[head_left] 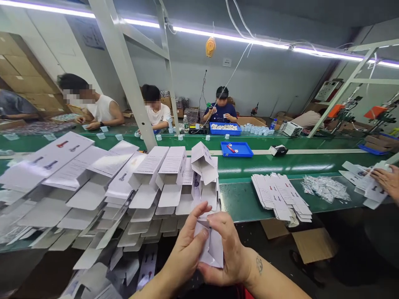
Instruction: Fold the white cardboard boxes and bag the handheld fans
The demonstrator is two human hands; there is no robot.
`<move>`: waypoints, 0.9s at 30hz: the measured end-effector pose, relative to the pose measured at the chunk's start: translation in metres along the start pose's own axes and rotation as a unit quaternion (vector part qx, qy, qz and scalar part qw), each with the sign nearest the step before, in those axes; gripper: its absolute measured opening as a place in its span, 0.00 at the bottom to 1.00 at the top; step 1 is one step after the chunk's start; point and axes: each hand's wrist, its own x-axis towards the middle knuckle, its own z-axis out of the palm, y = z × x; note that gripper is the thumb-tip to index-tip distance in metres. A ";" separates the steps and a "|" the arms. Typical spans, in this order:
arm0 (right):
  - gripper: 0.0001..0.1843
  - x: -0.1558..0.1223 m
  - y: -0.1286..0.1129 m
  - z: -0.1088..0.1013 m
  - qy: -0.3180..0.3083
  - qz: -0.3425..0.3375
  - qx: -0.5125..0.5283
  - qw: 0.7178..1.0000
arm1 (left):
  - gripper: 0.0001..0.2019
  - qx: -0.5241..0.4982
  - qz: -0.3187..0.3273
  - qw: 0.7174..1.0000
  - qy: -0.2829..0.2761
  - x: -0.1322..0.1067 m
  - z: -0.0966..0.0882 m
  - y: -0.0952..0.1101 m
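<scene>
Between my two hands is a small white cardboard box (pixel 215 249), held low in front of the bench. My left hand (pixel 190 241) grips its left side, with the thumb pressed on the flaps at the end. Curled round the right side and lower edge is my right hand (pixel 229 245). Part of the box is hidden behind my fingers. Just beyond and to the left rises a big stack of white boxes (pixel 149 166), many with their end flaps open toward me. One box (pixel 204 162) stands tilted at the stack's right end.
Flat printed cartons (pixel 277 193) and a heap of clear plastic bags (pixel 326 189) lie on the right. A co-worker's hands (pixel 386 178) handle a carton at the far right. A blue tray (pixel 237 154) sits on the green conveyor (pixel 296 162). Several people work opposite.
</scene>
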 end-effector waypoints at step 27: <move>0.34 -0.100 0.035 -0.029 0.344 0.517 0.433 0.654 | 0.51 0.200 -0.064 0.956 -0.206 0.054 0.045 -0.105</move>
